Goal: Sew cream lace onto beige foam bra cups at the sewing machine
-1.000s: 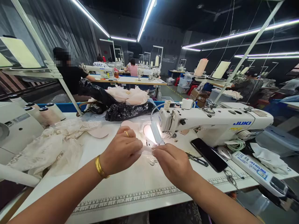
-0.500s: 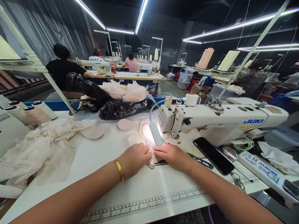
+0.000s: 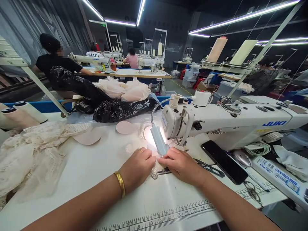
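Pale lace fabric [image 3: 155,171] lies in front of the sewing machine [image 3: 226,117], under the bright lamp [image 3: 158,139]. My left hand [image 3: 141,163], with a gold bracelet and a ring, is closed on the fabric's left side. Close beside it, my right hand [image 3: 181,165] pinches the same fabric at its right edge, just below the needle area. The lamp head partly hides the cloth between the machine and my fingers. A round beige pad [image 3: 125,127] lies flat beyond my left hand.
On the left are a heap of cream lace [image 3: 31,154], another beige pad [image 3: 88,136] and thread cones [image 3: 31,110]. A black plastic bag [image 3: 127,109] lies behind. Thread snips [image 3: 211,168], a phone [image 3: 223,162] and keys [image 3: 252,192] lie right of my right hand.
The view has shifted slightly, and both hands sit a little lower toward me on the fabric. My right fingers have drawn into a tighter pinch.
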`<state>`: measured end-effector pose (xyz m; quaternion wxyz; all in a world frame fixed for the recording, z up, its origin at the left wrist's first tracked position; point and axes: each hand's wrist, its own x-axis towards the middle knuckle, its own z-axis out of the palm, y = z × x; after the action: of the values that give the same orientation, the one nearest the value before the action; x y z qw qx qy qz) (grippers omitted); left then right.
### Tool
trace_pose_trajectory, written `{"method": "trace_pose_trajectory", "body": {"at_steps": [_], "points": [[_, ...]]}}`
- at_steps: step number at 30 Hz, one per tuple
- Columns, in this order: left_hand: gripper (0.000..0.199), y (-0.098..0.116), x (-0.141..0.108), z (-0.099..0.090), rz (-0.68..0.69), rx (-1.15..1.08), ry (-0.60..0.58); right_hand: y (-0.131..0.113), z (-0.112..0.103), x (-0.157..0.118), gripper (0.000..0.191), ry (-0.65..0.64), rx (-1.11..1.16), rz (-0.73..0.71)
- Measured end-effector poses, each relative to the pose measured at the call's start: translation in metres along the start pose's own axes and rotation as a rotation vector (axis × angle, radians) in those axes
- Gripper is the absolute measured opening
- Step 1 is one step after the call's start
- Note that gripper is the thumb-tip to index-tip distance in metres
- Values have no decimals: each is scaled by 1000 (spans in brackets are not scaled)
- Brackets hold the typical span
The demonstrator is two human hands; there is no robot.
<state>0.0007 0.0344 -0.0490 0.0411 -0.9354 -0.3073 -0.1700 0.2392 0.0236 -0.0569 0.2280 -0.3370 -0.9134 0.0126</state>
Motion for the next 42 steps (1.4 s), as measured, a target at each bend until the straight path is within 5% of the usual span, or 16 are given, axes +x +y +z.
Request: {"method": "trace_pose_trajectory", "body": {"at_steps": [29, 42], "points": [[23, -2, 6, 5, 83, -181, 179, 1, -4, -4, 29, -17, 73, 47], [24, -28, 30, 10, 201, -224, 58, 5, -1, -4, 21, -88, -52, 198]]}}
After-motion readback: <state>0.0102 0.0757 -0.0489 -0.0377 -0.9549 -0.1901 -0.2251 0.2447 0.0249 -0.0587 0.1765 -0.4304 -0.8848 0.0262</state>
